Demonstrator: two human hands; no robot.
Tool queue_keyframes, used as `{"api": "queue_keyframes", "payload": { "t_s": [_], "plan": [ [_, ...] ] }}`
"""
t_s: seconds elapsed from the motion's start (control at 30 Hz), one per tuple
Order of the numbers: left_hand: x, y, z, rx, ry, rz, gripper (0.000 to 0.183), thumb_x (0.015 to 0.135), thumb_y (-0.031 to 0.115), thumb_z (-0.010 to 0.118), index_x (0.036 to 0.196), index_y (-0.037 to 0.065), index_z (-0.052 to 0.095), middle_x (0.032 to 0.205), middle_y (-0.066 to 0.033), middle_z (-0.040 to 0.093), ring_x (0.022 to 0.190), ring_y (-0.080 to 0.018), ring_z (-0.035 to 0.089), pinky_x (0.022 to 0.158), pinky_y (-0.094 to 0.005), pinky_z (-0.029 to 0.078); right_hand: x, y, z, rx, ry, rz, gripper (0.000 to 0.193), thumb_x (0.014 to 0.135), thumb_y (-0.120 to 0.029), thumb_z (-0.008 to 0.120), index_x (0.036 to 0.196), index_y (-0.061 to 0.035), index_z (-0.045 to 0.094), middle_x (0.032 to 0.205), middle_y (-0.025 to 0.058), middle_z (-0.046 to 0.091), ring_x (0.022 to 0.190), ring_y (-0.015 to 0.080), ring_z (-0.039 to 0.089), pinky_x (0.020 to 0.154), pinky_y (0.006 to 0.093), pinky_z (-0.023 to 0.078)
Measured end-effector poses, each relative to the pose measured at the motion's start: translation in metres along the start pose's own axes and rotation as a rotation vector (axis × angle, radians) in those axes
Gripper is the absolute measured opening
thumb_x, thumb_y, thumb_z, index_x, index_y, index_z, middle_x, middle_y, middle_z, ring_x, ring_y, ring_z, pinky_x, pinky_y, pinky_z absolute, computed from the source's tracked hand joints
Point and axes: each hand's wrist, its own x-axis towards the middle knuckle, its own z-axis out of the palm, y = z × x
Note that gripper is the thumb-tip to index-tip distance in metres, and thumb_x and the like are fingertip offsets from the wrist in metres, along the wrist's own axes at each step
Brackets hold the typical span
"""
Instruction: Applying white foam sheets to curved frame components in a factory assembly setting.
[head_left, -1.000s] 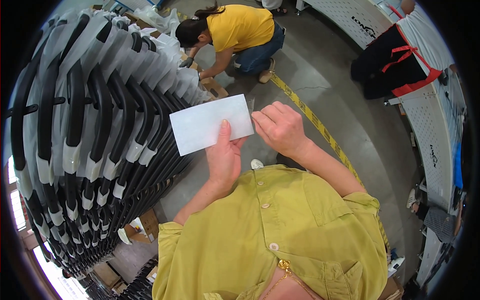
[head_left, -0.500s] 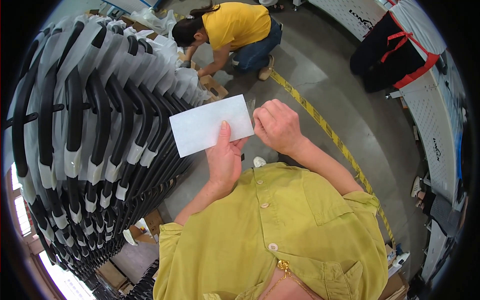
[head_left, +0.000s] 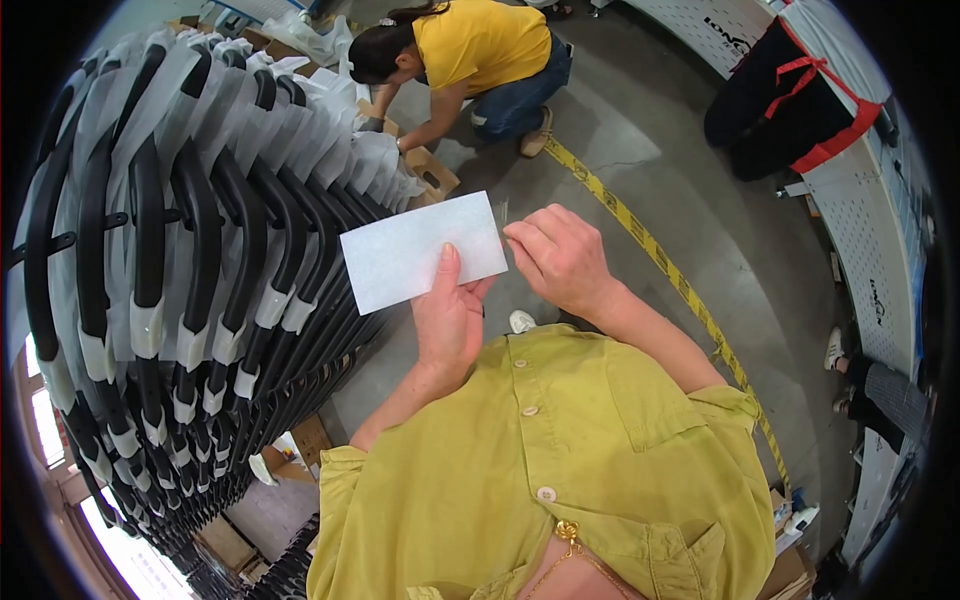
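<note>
My left hand (head_left: 450,315) grips a white rectangular sheet (head_left: 420,255) by its lower edge, thumb on top and fingers underneath. The sheet is tilted a little, its right end higher. Just off its right edge is my right hand (head_left: 562,258), with the fingers curled and thumb and forefinger pinched together. A thin, see-through sliver (head_left: 504,212) shows between the sheet's upper right edge and these fingertips. Whether the pinch holds that sliver cannot be made out.
Racks of bent black tubes (head_left: 205,235) with white wrapped ends fill the left side. Ahead, a person in a yellow shirt (head_left: 480,45) crouches by a cardboard box (head_left: 430,175). Yellow floor tape (head_left: 650,245) curves down the right. Grey perforated benches (head_left: 860,220) and another person (head_left: 790,100) stand beyond.
My right hand has shifted slightly right and down, and its pinch now shows more plainly. My left hand and the sheet are almost unmoved.
</note>
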Motion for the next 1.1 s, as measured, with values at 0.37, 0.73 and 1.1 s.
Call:
{"api": "queue_keyframes", "payload": {
  "t_s": [0.37,0.73,1.1],
  "plan": [
    [0.002,0.000,0.005,-0.030,0.063,0.026,0.032,0.091,0.018,0.038,0.120,0.004,0.036,0.114,-0.0121,0.048,0.102,-0.0263,0.052,0.086,-0.0387,0.044,0.013,0.012,0.006,-0.011,-0.082,-0.121,0.014,0.063,-0.001,0.060,0.074,-0.0047,0.054,0.067,0.0053,0.048,0.060,0.0213,0.049,0.052,0.0305,0.041],
    [0.004,0.006,-0.001,-0.136,0.283,0.132,0.033,0.090,0.019,0.039,0.117,0.000,0.038,0.110,-0.0153,0.051,0.099,-0.0288,0.053,0.085,-0.0400,0.044,0.040,0.032,0.028,0.436,-0.210,0.189,0.008,0.074,0.000,0.055,0.082,-0.0023,0.056,0.069,0.0077,0.049,0.058,0.0197,0.049,0.051,0.0275,0.039],
    [-0.144,-0.012,-0.147,-0.380,0.980,0.271,0.026,0.087,0.014,0.046,0.106,-0.004,0.047,0.098,-0.0113,0.057,0.087,-0.0220,0.058,0.075,-0.0351,0.048,-0.009,-0.070,0.127,0.667,-1.020,0.100,0.012,0.077,-0.011,0.057,0.084,-0.0012,0.057,0.074,0.0120,0.058,0.062,0.0210,0.056,0.057,0.0273,0.044]
  ]
}}
